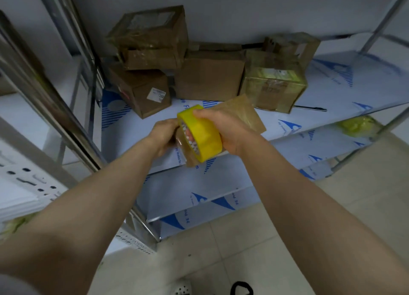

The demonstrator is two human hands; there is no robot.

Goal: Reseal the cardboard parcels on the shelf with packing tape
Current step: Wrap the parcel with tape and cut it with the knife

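The right hand (230,132) is gripping the yellow tape roll (204,139), fingers curled over its rim, in front of the shelf (332,95). The left hand (162,135) is clutching a small taped parcel (246,114) behind the roll with curled fingers.

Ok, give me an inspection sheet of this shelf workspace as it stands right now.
Surface: metal shelf covered in white film with blue print; more tiers below.
Job's things: brown cardboard parcels grouped at the back, one stacked on another at left; yellow roll of packing tape; small tape-wrapped brown parcel held over the shelf's front edge.
Clutter: thin black pen-like stick on the shelf; yellow-green bundle on the tier below, too blurred to identify.
Fingers: right hand grips the tape roll; left hand holds the small parcel's end.
Cables: black loop on the floor, possibly a cable.
Surroundings: pale tiled floor; white wall behind.
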